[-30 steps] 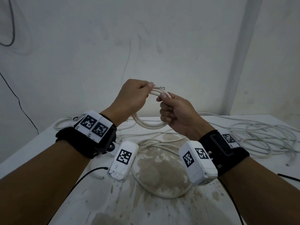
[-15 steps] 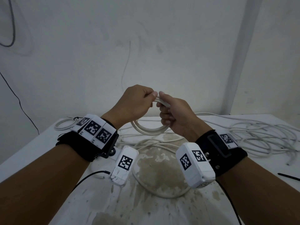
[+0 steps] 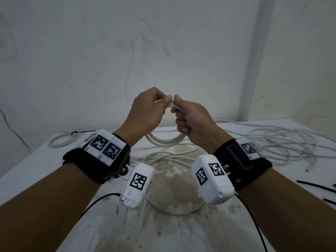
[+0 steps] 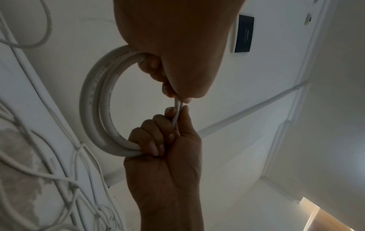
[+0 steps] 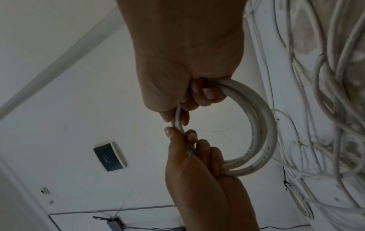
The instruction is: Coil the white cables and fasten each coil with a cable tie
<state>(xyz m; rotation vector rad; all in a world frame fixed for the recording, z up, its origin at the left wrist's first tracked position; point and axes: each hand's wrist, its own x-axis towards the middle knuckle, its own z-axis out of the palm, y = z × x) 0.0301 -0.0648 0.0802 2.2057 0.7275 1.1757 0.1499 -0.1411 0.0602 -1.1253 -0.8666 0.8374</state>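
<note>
I hold a small coil of white cable upright above the table. My left hand grips its top left and my right hand grips its right side, thumbs almost touching on the top strands. In the left wrist view the coil arcs between my left hand above and my right hand below. In the right wrist view the coil runs from my right hand down to my left hand. No cable tie shows on this coil.
Loose white cables sprawl over the right of the white, stained table. A tied coil lies at the back left. A cable loop lies under my wrists. Black cable ties lie at the right edge.
My right thumb has moved up to meet my left thumb on top of the coil. The cable end that stuck out above the fingers no longer shows.
</note>
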